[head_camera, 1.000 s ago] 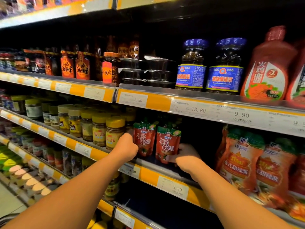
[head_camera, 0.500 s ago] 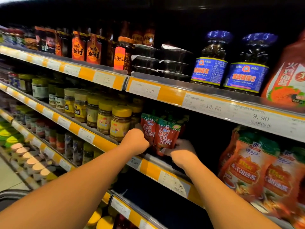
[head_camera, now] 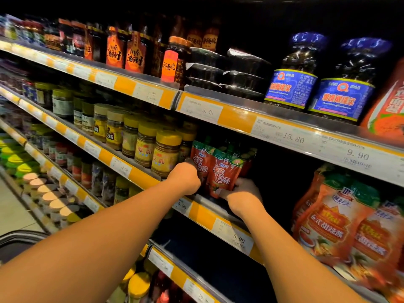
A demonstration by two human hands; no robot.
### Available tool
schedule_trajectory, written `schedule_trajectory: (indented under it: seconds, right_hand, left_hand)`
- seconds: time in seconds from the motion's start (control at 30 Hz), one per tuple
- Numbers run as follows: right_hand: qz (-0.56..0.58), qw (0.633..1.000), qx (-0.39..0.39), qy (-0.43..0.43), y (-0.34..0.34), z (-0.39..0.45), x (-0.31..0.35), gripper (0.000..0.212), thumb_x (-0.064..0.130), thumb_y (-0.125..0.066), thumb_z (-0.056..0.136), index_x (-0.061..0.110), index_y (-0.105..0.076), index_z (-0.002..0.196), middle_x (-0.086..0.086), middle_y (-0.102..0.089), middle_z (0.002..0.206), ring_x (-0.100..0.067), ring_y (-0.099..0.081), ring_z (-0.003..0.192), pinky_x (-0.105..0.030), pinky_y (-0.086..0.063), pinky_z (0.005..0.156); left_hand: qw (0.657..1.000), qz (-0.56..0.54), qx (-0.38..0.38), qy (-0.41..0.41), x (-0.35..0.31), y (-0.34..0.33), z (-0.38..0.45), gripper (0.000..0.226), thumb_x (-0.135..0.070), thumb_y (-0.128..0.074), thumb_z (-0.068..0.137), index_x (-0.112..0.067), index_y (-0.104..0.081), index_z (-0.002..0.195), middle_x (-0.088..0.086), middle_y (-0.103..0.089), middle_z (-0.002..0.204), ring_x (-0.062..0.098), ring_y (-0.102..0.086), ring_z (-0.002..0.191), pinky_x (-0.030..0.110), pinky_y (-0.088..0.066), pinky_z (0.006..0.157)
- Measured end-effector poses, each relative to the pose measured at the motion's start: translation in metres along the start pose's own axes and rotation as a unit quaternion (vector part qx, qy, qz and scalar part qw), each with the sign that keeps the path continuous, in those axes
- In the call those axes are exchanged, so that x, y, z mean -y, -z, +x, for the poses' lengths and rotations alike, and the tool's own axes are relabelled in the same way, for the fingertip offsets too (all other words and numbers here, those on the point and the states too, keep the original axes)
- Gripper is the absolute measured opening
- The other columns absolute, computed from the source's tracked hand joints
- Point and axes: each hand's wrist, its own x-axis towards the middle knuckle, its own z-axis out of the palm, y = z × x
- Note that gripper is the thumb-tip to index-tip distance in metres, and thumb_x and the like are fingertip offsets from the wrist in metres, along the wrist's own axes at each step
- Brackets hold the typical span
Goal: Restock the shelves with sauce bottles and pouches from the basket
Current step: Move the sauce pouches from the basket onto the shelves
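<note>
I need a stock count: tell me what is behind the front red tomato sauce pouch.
Behind the front pouch, more red pouches of the same kind stand in a row, their green tops showing. Farther back the shelf is dark, so the count is unclear. Both hands cover the pouches' lower edges.

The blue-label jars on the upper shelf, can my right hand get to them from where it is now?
Probably yes: the right hand is on the red pouches one shelf down, and the blue-label jars stand at the open shelf front.

Two blue-label jars [head_camera: 290,88], two front red pouches [head_camera: 220,171], two hands [head_camera: 184,179].
</note>
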Motion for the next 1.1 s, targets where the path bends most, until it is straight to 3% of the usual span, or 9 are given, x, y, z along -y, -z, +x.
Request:
schedule_trajectory:
  seconds: [0.13, 0.27, 0.37, 0.43, 0.6, 0.67, 0.73, 0.9, 1.1]
  right_hand:
    - [-0.007, 1.000, 0.013, -0.004, 0.004, 0.005, 0.002, 0.035, 0.049, -0.096, 0.056, 0.038, -0.064, 0.066, 0.026, -0.062, 0.062, -0.009, -0.069, 0.076, -0.034, -0.057, 0.082]
    - [0.003, 1.000, 0.016, 0.005, 0.001, 0.000, 0.001, 0.028, 0.049, -0.094, 0.056, 0.046, -0.067, 0.064, 0.026, -0.064, 0.063, -0.011, -0.070, 0.077, -0.041, -0.059, 0.086]
    - [0.000, 1.000, 0.015, 0.008, -0.003, -0.002, -0.002, 0.027, 0.057, -0.090, 0.054, 0.056, -0.067, 0.067, 0.025, -0.064, 0.065, -0.013, -0.071, 0.079, -0.043, -0.059, 0.087]
    - [0.011, 1.000, 0.022, 0.013, -0.001, -0.003, -0.002, 0.035, 0.062, -0.087, 0.051, 0.072, -0.062, 0.072, 0.030, -0.064, 0.061, -0.011, -0.071, 0.079, -0.042, -0.059, 0.087]
    - [0.036, 0.998, 0.052, -0.002, 0.019, -0.022, 0.010, 0.034, 0.072, -0.086, 0.049, 0.067, -0.066, 0.076, 0.041, -0.063, 0.064, -0.006, -0.070, 0.076, -0.028, -0.053, 0.070]
    - [0.048, 0.998, 0.046, -0.014, 0.032, -0.037, 0.020, 0.035, 0.065, -0.090, 0.060, 0.040, -0.069, 0.073, 0.035, -0.063, 0.058, -0.009, -0.070, 0.069, -0.026, -0.049, 0.060]
    - [0.073, 0.997, 0.018, -0.023, 0.044, -0.054, 0.028, 0.033, 0.051, -0.090, 0.073, 0.035, -0.062, 0.083, 0.025, -0.068, 0.063, -0.014, -0.072, 0.062, -0.026, -0.048, 0.053]
    - [0.061, 0.980, -0.150, 0.117, 0.048, -0.120, 0.056, 0.020, 0.032, -0.078, 0.087, 0.036, -0.059, 0.087, 0.010, -0.067, 0.090, -0.005, -0.061, 0.078, -0.028, -0.047, 0.062]
    - [-0.017, 0.964, 0.054, 0.260, -0.025, -0.219, 0.085, 0.019, 0.036, -0.073, 0.091, 0.043, -0.064, 0.106, 0.034, -0.060, 0.107, 0.019, -0.052, 0.102, -0.015, -0.043, 0.084]
  left_hand:
    - [1.000, -0.007, -0.007, 0.014, -0.002, 0.003, -0.003, 0.052, -0.013, -0.055, 0.098, 0.002, -0.037, 0.144, 0.021, -0.057, 0.134, 0.037, -0.059, 0.117, 0.038, -0.050, 0.082]
    - [1.000, -0.006, -0.008, 0.008, -0.004, 0.007, -0.010, 0.046, -0.014, -0.055, 0.099, 0.002, -0.043, 0.140, 0.020, -0.060, 0.129, 0.037, -0.061, 0.115, 0.040, -0.053, 0.089]
    - [0.999, -0.033, -0.019, -0.006, -0.004, 0.012, -0.016, 0.011, -0.015, -0.057, 0.097, -0.006, -0.053, 0.095, 0.009, -0.059, 0.088, 0.033, -0.060, 0.090, 0.043, -0.057, 0.083]
    - [0.997, -0.067, -0.032, -0.004, -0.003, 0.017, -0.023, 0.025, -0.015, -0.058, 0.095, -0.014, -0.042, 0.076, 0.005, -0.050, 0.077, 0.028, -0.055, 0.077, 0.041, -0.055, 0.072]
    - [0.986, -0.145, -0.073, -0.035, 0.010, 0.029, -0.051, 0.020, -0.024, -0.059, 0.097, -0.012, -0.047, 0.108, 0.009, -0.058, 0.098, 0.018, -0.055, 0.077, 0.030, -0.043, 0.058]
    - [0.975, -0.191, -0.089, -0.073, 0.023, 0.032, -0.072, 0.037, -0.028, -0.061, 0.099, -0.015, -0.047, 0.130, 0.008, -0.061, 0.122, 0.022, -0.061, 0.104, 0.031, -0.051, 0.079]
    - [0.962, -0.230, -0.108, -0.098, 0.043, 0.034, -0.097, 0.052, -0.033, -0.063, 0.100, -0.023, -0.044, 0.146, -0.004, -0.057, 0.140, 0.016, -0.055, 0.127, 0.032, -0.048, 0.098]
    - [0.955, -0.260, -0.111, -0.086, 0.112, 0.030, -0.160, 0.045, -0.044, -0.062, 0.100, -0.035, -0.049, 0.142, -0.021, -0.053, 0.140, -0.001, -0.049, 0.129, 0.030, -0.047, 0.105]
    - [0.956, -0.269, -0.111, 0.013, 0.222, 0.014, -0.244, 0.040, -0.050, -0.059, 0.101, -0.042, -0.055, 0.140, -0.029, -0.056, 0.134, -0.009, -0.053, 0.124, 0.027, -0.050, 0.101]
